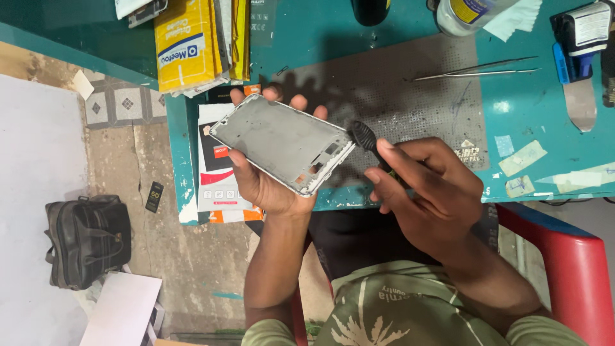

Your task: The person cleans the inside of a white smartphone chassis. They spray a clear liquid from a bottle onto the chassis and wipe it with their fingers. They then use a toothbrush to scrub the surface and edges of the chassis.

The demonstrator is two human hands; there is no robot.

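Matt grey metal phone frame [282,142], ribbed black plastic tool [366,136], scuffed grey mat [410,96], shiny steel tweezers [477,69].

Olive green shirt [391,314] with pale palm print.

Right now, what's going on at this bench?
A person seated at a teal workbench holds a grey phone frame flat in the left hand. The right hand grips a black-handled tool, its end at the frame's edge near the corner. Metal tweezers lie on the grey work mat behind, with yellow packets stacked at the bench's corner.
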